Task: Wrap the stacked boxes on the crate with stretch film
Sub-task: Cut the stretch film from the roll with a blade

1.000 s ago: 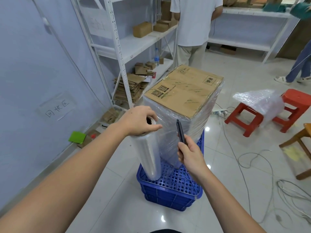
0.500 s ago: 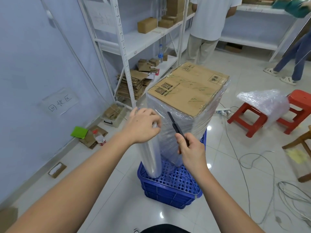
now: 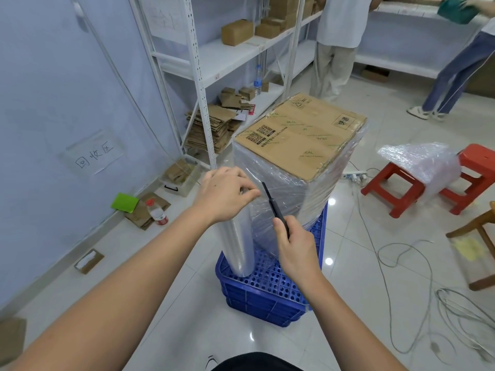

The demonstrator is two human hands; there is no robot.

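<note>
The stack of cardboard boxes (image 3: 302, 137) stands on an upturned blue crate (image 3: 270, 295), its sides covered in clear stretch film. An upright roll of stretch film (image 3: 239, 245) stands on the crate's near left corner. My left hand (image 3: 225, 194) grips the top of the roll. My right hand (image 3: 294, 245) holds a slim black blade tool (image 3: 273, 204), its tip pointing up between the roll and the wrapped stack.
White metal shelving (image 3: 198, 76) with cartons stands at the left. Flattened cardboard and a bottle (image 3: 156, 212) lie by the wall. Red stools (image 3: 393, 188) with bubble wrap, a wooden stool (image 3: 479, 236) and loose cables (image 3: 401, 263) are to the right. Two people stand at the back.
The black tool has tilted left, its tip closer to the roll's top. My view shifted nearer and to the left; my left hand stays on the roll.
</note>
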